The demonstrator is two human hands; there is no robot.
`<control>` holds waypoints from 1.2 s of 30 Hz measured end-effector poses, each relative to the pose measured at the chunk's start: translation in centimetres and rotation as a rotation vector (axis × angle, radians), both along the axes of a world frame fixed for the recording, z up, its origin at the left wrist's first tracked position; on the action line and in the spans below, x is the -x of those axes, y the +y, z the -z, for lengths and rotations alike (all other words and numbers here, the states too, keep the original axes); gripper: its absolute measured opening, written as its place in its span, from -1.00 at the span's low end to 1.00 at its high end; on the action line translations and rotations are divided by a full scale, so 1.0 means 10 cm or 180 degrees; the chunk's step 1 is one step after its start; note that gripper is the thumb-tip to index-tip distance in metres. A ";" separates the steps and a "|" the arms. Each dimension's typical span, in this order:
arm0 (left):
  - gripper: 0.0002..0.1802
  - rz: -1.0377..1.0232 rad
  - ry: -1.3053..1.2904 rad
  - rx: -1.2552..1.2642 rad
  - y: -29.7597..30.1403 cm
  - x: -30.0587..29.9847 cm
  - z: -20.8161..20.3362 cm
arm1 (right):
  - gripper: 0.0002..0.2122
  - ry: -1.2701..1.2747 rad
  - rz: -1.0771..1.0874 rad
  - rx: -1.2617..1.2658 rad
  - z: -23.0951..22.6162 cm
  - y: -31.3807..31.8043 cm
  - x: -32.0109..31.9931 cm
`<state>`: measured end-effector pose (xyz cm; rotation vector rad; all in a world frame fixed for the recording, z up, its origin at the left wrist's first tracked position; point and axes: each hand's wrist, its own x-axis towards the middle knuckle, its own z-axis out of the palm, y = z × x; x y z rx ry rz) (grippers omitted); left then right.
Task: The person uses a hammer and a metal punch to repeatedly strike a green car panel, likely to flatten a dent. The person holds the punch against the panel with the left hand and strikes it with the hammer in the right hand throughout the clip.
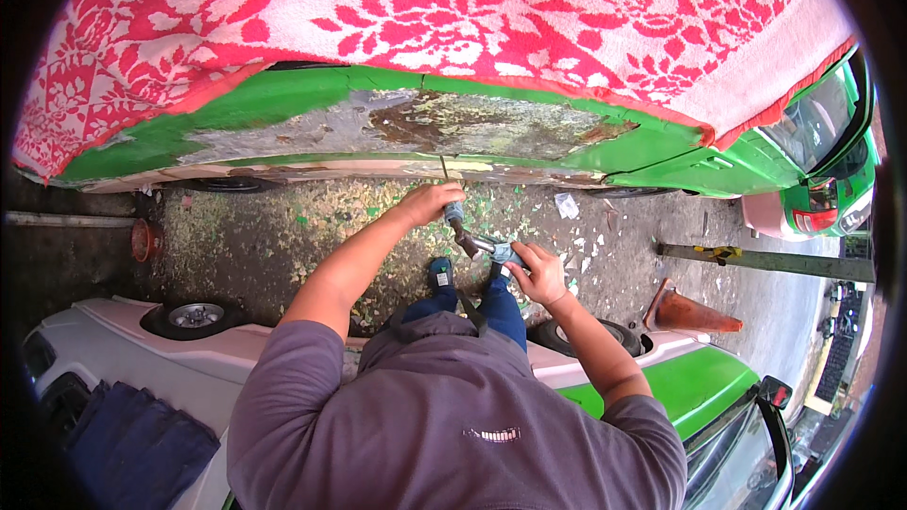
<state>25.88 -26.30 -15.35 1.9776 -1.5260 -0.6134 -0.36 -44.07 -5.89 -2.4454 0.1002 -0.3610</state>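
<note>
Closed around the cloth-wrapped grip of a thin chisel-like tool point(453, 212), my left hand point(430, 203) points its narrow blade point(444, 167) at the lower side of a green car point(293, 99). My right hand point(539, 274) grips the blue-wrapped handle of a hammer point(484, 246). The hammer's metal head lies at or very near the back end of the chisel-like tool; contact is hard to tell. On the car's side, a long patch point(453, 123) is stripped to grey and rusty brown, with cracked filler along its lower edge.
A red and pink floral blanket point(425, 9) covers the car's upper part. Paint flakes litter the ground point(283, 236). Behind me stands another green and white car point(652, 382). An orange cone point(690, 310) lies beside a pole point(775, 262) at right; a reddish pot point(146, 240) is at left.
</note>
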 end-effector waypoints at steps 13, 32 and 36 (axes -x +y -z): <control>-0.56 0.0263 -0.0311 -0.0099 -0.01 0.04 0.03 | -0.68 0.0124 -0.0033 0.0133 0.11 -0.17 0.08; -0.48 -0.0062 -0.0091 0.0030 -0.20 0.05 -0.01 | -0.69 0.0252 -0.0062 0.0391 0.22 -0.19 0.10; -0.49 -0.0234 0.0095 0.0067 -0.30 0.03 -0.10 | -0.69 0.0192 0.0125 0.0075 0.19 -0.17 0.16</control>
